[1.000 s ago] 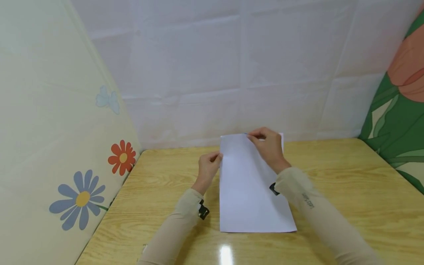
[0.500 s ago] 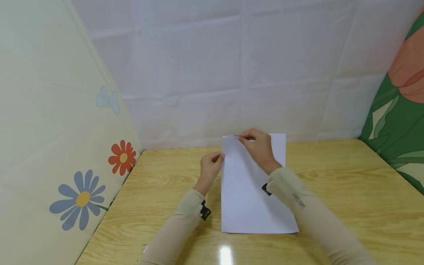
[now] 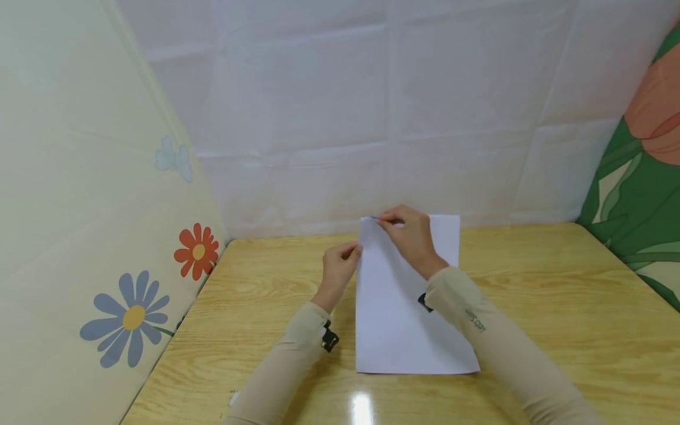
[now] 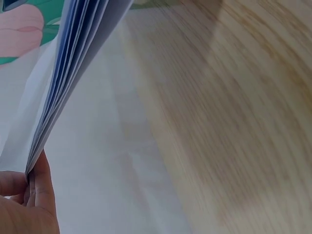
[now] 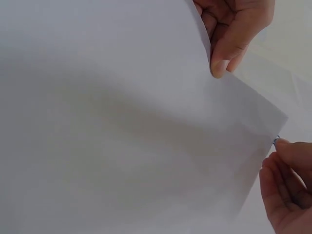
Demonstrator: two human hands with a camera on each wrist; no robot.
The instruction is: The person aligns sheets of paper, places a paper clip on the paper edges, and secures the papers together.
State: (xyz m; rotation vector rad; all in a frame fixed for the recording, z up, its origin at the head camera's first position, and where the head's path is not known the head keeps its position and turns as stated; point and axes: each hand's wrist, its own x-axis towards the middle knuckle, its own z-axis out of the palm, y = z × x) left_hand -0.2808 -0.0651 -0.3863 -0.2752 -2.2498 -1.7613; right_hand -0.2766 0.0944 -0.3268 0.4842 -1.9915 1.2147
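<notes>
A stack of white paper sheets [image 3: 393, 336] stands tilted up from the table in the head view. My left hand [image 3: 337, 270] pinches its left edge near the top between thumb and fingers. In the left wrist view, the layered sheet edges [image 4: 63, 78] fan apart above that pinch. At the top edge, close to the left corner, my right hand [image 3: 413, 239] pinches a small blue paper clip [image 5: 276, 141]. Only a bit of the clip shows past the fingertips in the right wrist view, right at the paper's edge.
The wood-grain table [image 3: 552, 307] spreads around the paper. A white cloth backdrop [image 3: 319, 106] hangs behind it, with a flowered panel [image 3: 64, 224] at left and a tulip-print panel [image 3: 653, 177] at right. A small white object [image 3: 234, 398] lies by the left sleeve.
My right hand has slid left along the paper's top edge with the paper clip, toward the left corner. The left hand keeps its pinch, and it and the paper have shifted slightly right.
</notes>
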